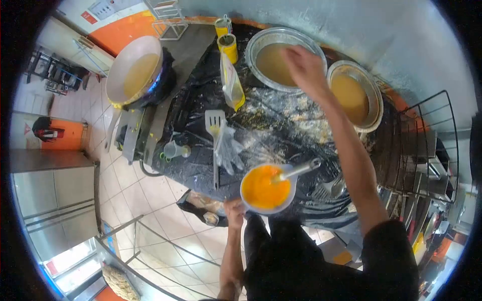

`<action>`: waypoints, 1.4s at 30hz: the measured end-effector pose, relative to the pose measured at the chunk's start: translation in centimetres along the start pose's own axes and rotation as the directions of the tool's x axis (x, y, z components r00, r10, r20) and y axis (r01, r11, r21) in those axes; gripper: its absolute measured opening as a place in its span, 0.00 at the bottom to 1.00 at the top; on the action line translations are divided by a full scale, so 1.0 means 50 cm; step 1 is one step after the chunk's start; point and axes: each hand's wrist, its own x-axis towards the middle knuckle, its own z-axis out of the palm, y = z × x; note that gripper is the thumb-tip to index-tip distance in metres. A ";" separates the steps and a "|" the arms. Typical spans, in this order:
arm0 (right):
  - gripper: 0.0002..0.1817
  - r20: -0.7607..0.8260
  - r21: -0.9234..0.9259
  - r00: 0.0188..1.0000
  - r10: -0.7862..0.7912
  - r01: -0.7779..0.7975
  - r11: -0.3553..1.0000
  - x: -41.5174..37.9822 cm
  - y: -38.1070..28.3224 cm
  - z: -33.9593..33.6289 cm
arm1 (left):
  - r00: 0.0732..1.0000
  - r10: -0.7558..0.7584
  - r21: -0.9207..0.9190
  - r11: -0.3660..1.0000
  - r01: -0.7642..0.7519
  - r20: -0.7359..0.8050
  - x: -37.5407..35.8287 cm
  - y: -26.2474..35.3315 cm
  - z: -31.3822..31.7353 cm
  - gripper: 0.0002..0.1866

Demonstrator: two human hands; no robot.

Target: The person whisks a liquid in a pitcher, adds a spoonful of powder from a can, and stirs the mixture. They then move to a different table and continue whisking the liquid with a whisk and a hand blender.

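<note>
My left hand point(234, 213) is closed around the handle of a pale plastic jug point(290, 193) at the table's near edge. Orange-yellow liquid point(265, 188), like beaten egg, fills much of it. A utensil with a metal handle point(304, 168) leans in the liquid; its working end is hidden. Over a large metal bowl point(256, 42), my right hand point(304, 70) reaches with its fingers stretched out and somewhat blurred; I see nothing held in it. Tan contents point(271, 62) lie in that bowl. A second metal bowl point(374, 95) with similar contents stands beside my right forearm.
A slotted turner point(216, 123) and a clear plastic glove point(229, 150) lie on the black-covered, floury table. Nearby are a plastic bag point(232, 85), yellow cans point(228, 47), a clear cup point(173, 149) and forks point(324, 189). A wide pan point(115, 67) stands left; a wire rack point(427, 140) stands right.
</note>
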 end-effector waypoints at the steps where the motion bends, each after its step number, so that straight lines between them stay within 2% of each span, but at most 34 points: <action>1: 0.16 0.037 -0.069 0.998 -0.055 0.057 0.996 0.056 0.005 0.041 | 0.998 0.047 0.018 0.999 -0.047 -0.044 -0.007 -0.004 0.007 0.09; 2: 0.18 0.097 -0.064 0.987 -0.129 0.135 0.989 0.117 0.038 0.096 | 0.992 0.098 0.039 0.995 -0.095 -0.085 -0.010 -0.006 0.014 0.11; 3: 0.20 0.153 -0.053 0.967 -0.202 0.212 0.976 0.172 0.076 0.154 | 0.998 -0.044 -0.054 0.998 0.041 -0.053 -0.019 -0.003 0.011 0.12; 4: 0.22 0.188 -0.109 0.967 -0.173 0.195 0.975 0.217 0.094 0.199 | 0.983 -0.181 -0.139 0.974 0.178 -0.008 -0.030 -0.002 0.007 0.14; 5: 0.25 0.223 -0.162 0.964 -0.142 0.180 0.970 0.253 0.108 0.240 | 0.947 -0.309 -0.409 0.878 0.249 -0.088 -0.045 -0.007 0.022 0.13; 6: 0.25 0.214 -0.157 0.966 -0.147 0.182 0.971 0.277 0.131 0.282 | 0.941 -0.335 -0.344 0.890 0.298 -0.051 -0.024 0.031 0.018 0.13; 8: 0.33 0.173 -0.346 0.966 -0.192 0.242 0.907 0.316 0.164 0.350 | 0.920 -0.385 -0.348 0.875 0.338 -0.076 -0.035 0.030 0.017 0.22; 9: 0.33 0.167 -0.338 0.966 -0.198 0.245 0.909 0.326 0.164 0.365 | 0.956 -0.266 -0.213 0.948 0.236 -0.122 -0.007 0.060 0.026 0.25; 10: 0.38 0.221 -0.400 0.965 -0.143 0.223 0.889 0.327 0.165 0.382 | 0.977 -0.145 -0.070 0.988 0.136 -0.153 0.015 0.087 0.028 0.28; 11: 0.43 0.277 -0.457 0.957 -0.086 0.210 0.864 0.325 0.162 0.403 | 0.966 -0.254 -0.096 0.964 0.249 -0.040 -0.016 0.042 0.014 0.32; 12: 0.43 0.296 -0.434 0.950 -0.096 0.223 0.873 0.330 0.160 0.420 | 0.962 -0.267 -0.087 0.962 0.261 -0.065 -0.019 0.037 0.013 0.32; 14: 0.47 0.468 -0.384 0.883 0.008 0.195 0.902 0.350 0.170 0.432 | 0.964 -0.265 -0.115 0.958 0.261 -0.019 -0.019 0.036 0.010 0.29; 15: 0.47 0.482 -0.366 0.876 0.000 0.202 0.908 0.348 0.173 0.436 | 0.952 -0.286 -0.090 0.951 0.295 0.107 -0.023 0.036 -0.016 0.24; 16: 0.46 0.450 -0.354 0.893 -0.032 0.211 0.911 0.348 0.176 0.434 | 0.951 -0.294 -0.087 0.949 0.302 0.093 -0.026 0.041 -0.018 0.24; 18: 0.46 0.416 -0.341 0.907 -0.068 0.224 0.913 0.344 0.183 0.422 | 0.987 -0.162 -0.165 0.974 0.156 -0.023 -0.025 0.051 -0.013 0.24; 19: 0.44 0.328 -0.317 0.931 -0.161 0.269 0.910 0.339 0.185 0.414 | 0.965 -0.259 -0.230 0.941 0.247 -0.026 -0.040 0.060 -0.019 0.26; 20: 0.42 0.234 -0.296 0.939 -0.252 0.315 0.902 0.333 0.185 0.410 | 0.965 -0.259 -0.231 0.942 0.245 -0.032 -0.042 0.063 -0.021 0.26; 22: 0.40 0.229 -0.291 0.942 -0.246 0.307 0.906 0.326 0.139 0.357 | 0.949 -0.309 -0.207 0.934 0.291 -0.061 -0.028 0.104 -0.025 0.33; 23: 0.40 0.157 -0.249 0.952 -0.264 0.296 0.922 0.322 0.119 0.330 | 0.951 -0.299 -0.113 0.951 0.289 -0.081 -0.025 0.117 -0.028 0.40; 24: 0.40 0.083 -0.206 0.958 -0.276 0.287 0.935 0.318 0.099 0.301 | 0.950 -0.302 -0.112 0.950 0.293 -0.081 -0.026 0.129 -0.031 0.40; 26: 0.40 0.047 -0.211 0.943 -0.330 0.332 0.919 0.308 0.050 0.228 | 0.886 -0.326 -0.110 0.945 0.307 -0.331 -0.032 0.147 -0.032 0.30; 27: 0.40 0.011 -0.220 0.924 -0.383 0.375 0.900 0.297 0.022 0.188 | 0.873 -0.285 -0.101 0.958 0.267 -0.396 -0.038 0.153 -0.039 0.28; 28: 0.40 0.014 -0.226 0.926 -0.377 0.370 0.901 0.276 -0.017 0.143 | 0.862 -0.292 -0.088 0.955 0.282 -0.415 -0.030 0.185 -0.051 0.24; 30: 0.38 0.023 -0.136 0.887 -0.462 0.460 0.877 0.203 -0.120 0.041 | 0.879 -0.196 0.065 0.967 0.248 -0.434 -0.006 0.248 -0.068 0.20; 31: 0.38 0.132 -0.112 0.923 -0.363 0.377 0.919 0.164 -0.190 -0.019 | 0.885 -0.193 0.061 0.969 0.241 -0.423 0.013 0.273 -0.072 0.20; 32: 0.39 0.240 -0.095 0.936 -0.257 0.286 0.953 0.121 -0.250 -0.067 | 0.912 -0.095 0.113 0.982 0.152 -0.398 0.029 0.299 -0.075 0.20; 34: 0.37 0.351 0.028 0.905 -0.240 0.246 0.969 0.044 -0.302 -0.118 | 0.936 0.069 0.205 0.979 0.003 -0.345 0.062 0.364 -0.067 0.26; 35: 0.37 0.353 0.026 0.906 -0.236 0.243 0.970 0.001 -0.314 -0.124 | 0.938 0.136 0.244 0.968 -0.057 -0.320 0.082 0.397 -0.058 0.31; 37: 0.37 0.265 0.156 0.851 -0.454 0.427 0.891 -0.099 -0.328 -0.122 | 0.935 0.242 0.333 0.931 -0.149 -0.258 0.105 0.447 -0.042 0.41; 38: 0.37 0.264 0.160 0.839 -0.476 0.449 0.879 -0.149 -0.347 -0.123 | 0.937 0.235 0.332 0.933 -0.141 -0.260 0.109 0.469 -0.035 0.41; 40: 0.38 0.373 0.254 0.830 -0.414 0.338 0.906 -0.245 -0.383 -0.118 | 0.927 0.260 0.410 0.902 -0.133 -0.272 0.109 0.499 -0.023 0.48; 42: 0.37 0.391 0.319 0.816 -0.425 0.312 0.895 -0.321 -0.411 -0.108 | 0.897 0.227 0.251 0.958 -0.136 -0.379 0.087 0.464 -0.008 0.51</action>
